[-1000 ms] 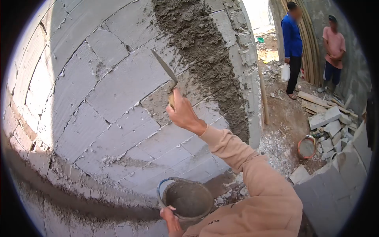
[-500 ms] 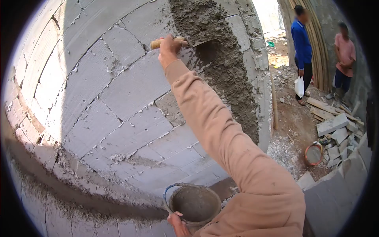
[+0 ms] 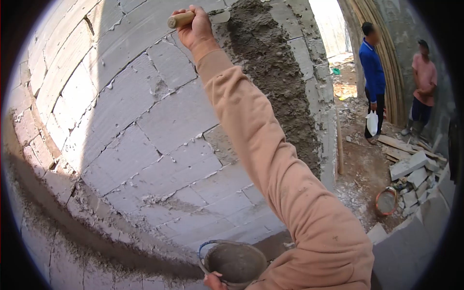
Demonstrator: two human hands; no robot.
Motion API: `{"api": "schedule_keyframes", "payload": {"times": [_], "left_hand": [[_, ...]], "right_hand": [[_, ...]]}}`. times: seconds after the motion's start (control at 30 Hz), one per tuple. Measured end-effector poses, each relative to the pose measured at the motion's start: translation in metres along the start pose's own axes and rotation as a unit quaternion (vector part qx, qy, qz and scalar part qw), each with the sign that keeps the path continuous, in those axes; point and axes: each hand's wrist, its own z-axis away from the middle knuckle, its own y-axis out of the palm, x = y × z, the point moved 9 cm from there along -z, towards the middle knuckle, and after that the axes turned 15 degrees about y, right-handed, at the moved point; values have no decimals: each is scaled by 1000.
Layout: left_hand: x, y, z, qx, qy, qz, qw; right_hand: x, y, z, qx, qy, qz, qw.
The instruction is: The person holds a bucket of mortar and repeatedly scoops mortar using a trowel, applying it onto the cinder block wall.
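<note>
High on the block wall (image 3: 169,116), my right hand (image 3: 197,33) is closed round the wooden handle of a trowel (image 3: 181,20). Its blade, partly seen, lies at the left edge of a rough strip of wet grey mortar (image 3: 273,72) that runs down the wall. At the bottom, my left hand (image 3: 215,281) grips the near left rim of a bucket (image 3: 245,243) with mortar inside. The bucket's handle stands up at its left side. Part of my left hand is cut off by the frame.
Two people stand at the right, one in a blue shirt (image 3: 371,65) with a white bag (image 3: 371,123), one in a pink shirt (image 3: 425,77). Below them lie planks (image 3: 398,141), broken blocks (image 3: 408,166) and an orange-rimmed bucket (image 3: 386,212). A low block wall (image 3: 411,241) borders the lower right.
My right hand has moved up and left with the trowel, its blade shifting from the middle of the mortar strip to its upper left edge. My left hand stays at the bucket.
</note>
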Motion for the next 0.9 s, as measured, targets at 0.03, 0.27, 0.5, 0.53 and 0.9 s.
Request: {"api": "schedule_keyframes", "payload": {"times": [0.03, 0.27, 0.5, 0.53, 0.9], "left_hand": [[-1, -1, -1, 0, 1, 3, 1000], [-12, -2, 1, 8, 12, 25, 1000], [30, -8, -28, 6, -9, -11, 1000], [22, -2, -21, 1, -13, -6, 1000], [15, 23, -1, 27, -13, -9, 1000]], "right_hand": [[6, 14, -2, 62, 15, -13, 998], [92, 99, 109, -49, -173, 471, 864], [174, 111, 187, -127, -588, 730, 326], [184, 86, 176, -193, -516, 778, 303], [99, -101, 210, -329, -20, 775, 540]]}}
